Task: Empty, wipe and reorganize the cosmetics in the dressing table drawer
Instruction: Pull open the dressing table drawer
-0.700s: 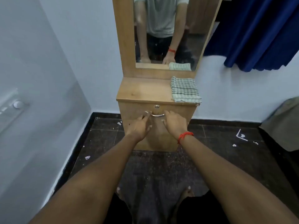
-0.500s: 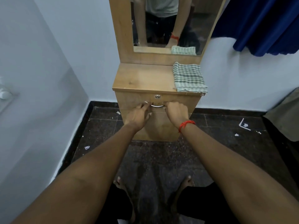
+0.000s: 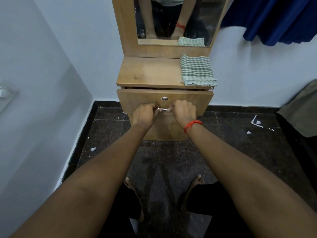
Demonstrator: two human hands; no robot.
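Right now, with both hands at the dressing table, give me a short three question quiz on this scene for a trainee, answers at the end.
1. True or false: the drawer is fully shut.
2. Multiple choice: where does the checked cloth lie? A) on the floor B) on the right side of the table top C) inside the drawer
3. Fill in: the left hand and the right hand both grip the metal ____.
Key: 1 false, the drawer stands slightly out, with a dark gap under the table top; 2 B; 3 handle.
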